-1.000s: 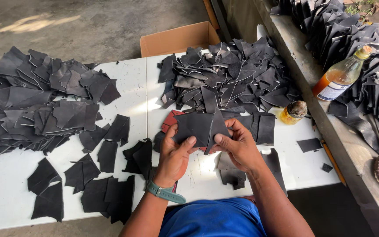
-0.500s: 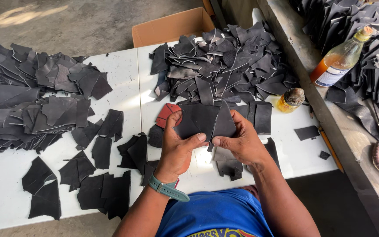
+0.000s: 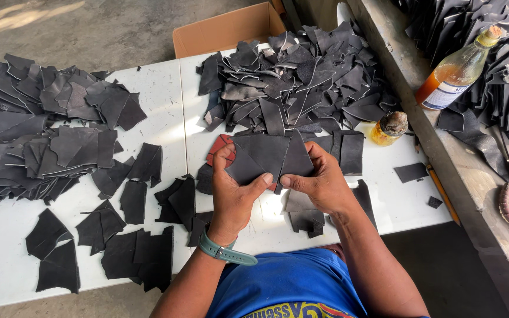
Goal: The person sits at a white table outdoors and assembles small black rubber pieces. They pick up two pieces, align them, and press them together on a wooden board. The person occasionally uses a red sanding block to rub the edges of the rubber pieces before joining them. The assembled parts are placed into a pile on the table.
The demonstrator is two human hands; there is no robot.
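Head view: two dark leather pieces (image 3: 272, 154) are held overlapped above the white table (image 3: 166, 100), pinched at their lower edge by the left hand (image 3: 234, 191) and right hand (image 3: 319, 179), fingers clamped on them. Edges are best aligned before pressure is applied, it is judged. Heaps of leather cutouts (image 3: 301, 82), a small jar (image 3: 389, 128), a bottle (image 3: 455, 76) and a cardboard box (image 3: 225, 26) lie around, on a concrete floor.

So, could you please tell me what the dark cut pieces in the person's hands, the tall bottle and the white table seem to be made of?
The dark cut pieces, held in both the left hand and right hand, look like matt black leather or synthetic sheet: they bend and are thin-edged. The tall bottle seems clear glass, glossy, with amber liquid showing through. The white table looks like smooth plastic or laminate.
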